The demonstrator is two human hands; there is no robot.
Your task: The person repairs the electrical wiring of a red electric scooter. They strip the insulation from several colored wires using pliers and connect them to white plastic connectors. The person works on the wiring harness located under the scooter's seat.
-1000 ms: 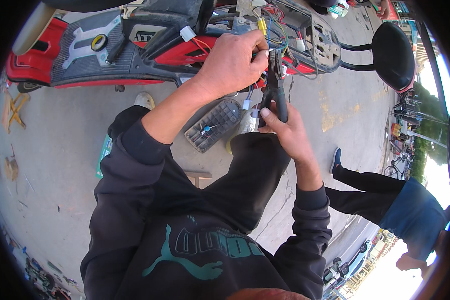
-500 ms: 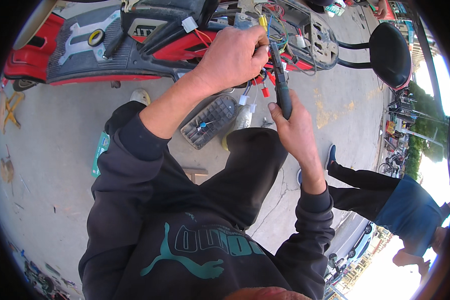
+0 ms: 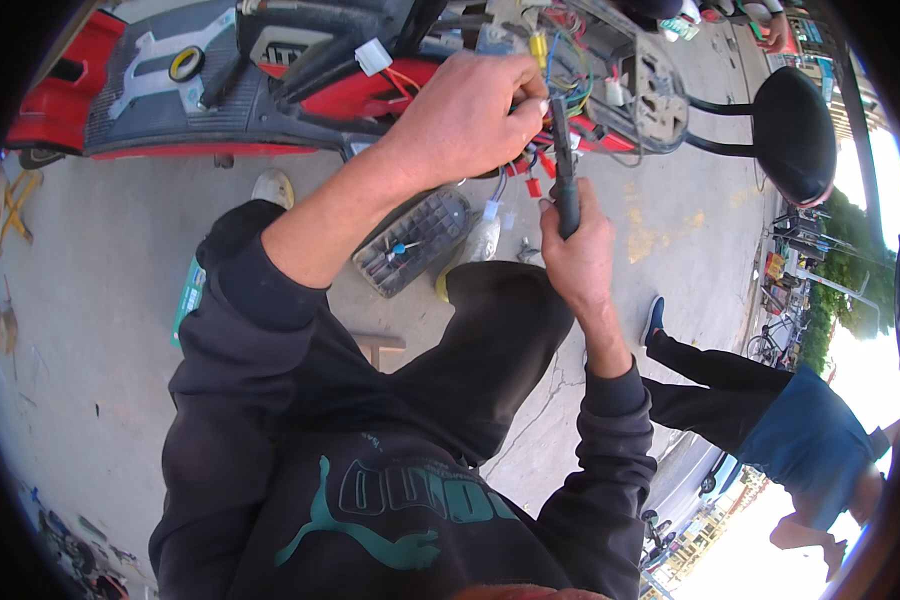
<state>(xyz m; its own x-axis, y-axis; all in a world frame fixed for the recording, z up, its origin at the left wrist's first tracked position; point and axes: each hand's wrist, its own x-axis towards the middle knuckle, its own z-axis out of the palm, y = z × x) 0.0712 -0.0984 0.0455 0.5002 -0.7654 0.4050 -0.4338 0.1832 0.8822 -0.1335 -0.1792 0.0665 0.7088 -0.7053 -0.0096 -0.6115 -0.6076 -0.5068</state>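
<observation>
My right hand (image 3: 582, 245) is closed around the dark handles of a pair of pliers (image 3: 564, 165). The jaws point up into the bundle of coloured wires (image 3: 570, 62) at the open rear of a red and black scooter (image 3: 315, 95). Beside those jaws, my left hand (image 3: 475, 115) is pinched shut; what its fingertips grip is hidden. A yellow connector (image 3: 539, 45) rises just above the left fingers. Below the hands hang a red connector (image 3: 534, 187) and a pale one (image 3: 491, 210). Left of my left hand, a white connector (image 3: 373, 57) sits on orange wires.
A black ribbed tray (image 3: 410, 245) holding small parts lies on the ground beneath my hands. A tape roll (image 3: 186, 65) rests on the scooter's footboard. The black backrest (image 3: 795, 138) juts out at right. Another person (image 3: 805, 425) in blue stands to my right. A green box (image 3: 188, 300) is at left.
The view has shifted slightly. Both hands stay by the wires, the pliers still in my right hand and now a little more upright. The person at right has shifted slightly.
</observation>
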